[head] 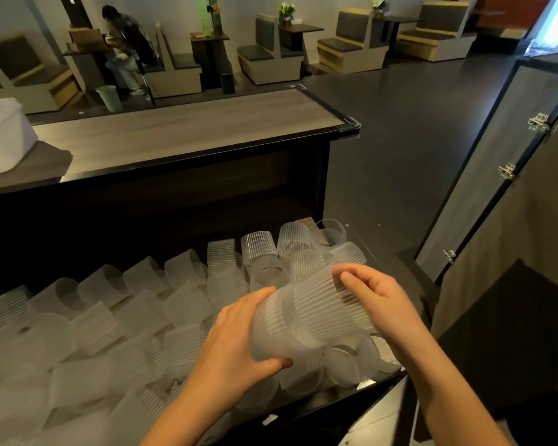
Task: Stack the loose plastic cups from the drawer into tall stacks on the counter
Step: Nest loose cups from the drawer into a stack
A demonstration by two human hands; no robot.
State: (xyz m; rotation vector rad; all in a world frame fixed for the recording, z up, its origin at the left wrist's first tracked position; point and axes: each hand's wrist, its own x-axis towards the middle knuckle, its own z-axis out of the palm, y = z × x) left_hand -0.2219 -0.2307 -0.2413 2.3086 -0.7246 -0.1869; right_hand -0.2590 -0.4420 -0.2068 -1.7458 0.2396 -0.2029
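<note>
The head view looks down into an open drawer (319,405) packed with loose ribbed cups (187,304), translucent and lying on their sides in rough rows. Above the drawer's near right corner both hands hold a short nested stack (303,317) of a few cups, tilted, its narrow end toward the right. The left hand (236,346) wraps the wide lower end, fingers over the top and thumb underneath. The right hand (380,300) has its fingers curled onto the ribbed wall of the upper cup, and looks to be seating it into the one below. The wooden counter (190,123), where the tall stacks belong, lies beyond the drawer, well apart from the hands; no stack shows on it, only a white container (0,133) at its left end. The cups appear thin-walled and very light, so they will likely flex or crack if squeezed hard. The ribs should give grip, and the stiffer rim band is the safer place to hold. A tall stack will probably bend, so it wants support at both ends.
</note>
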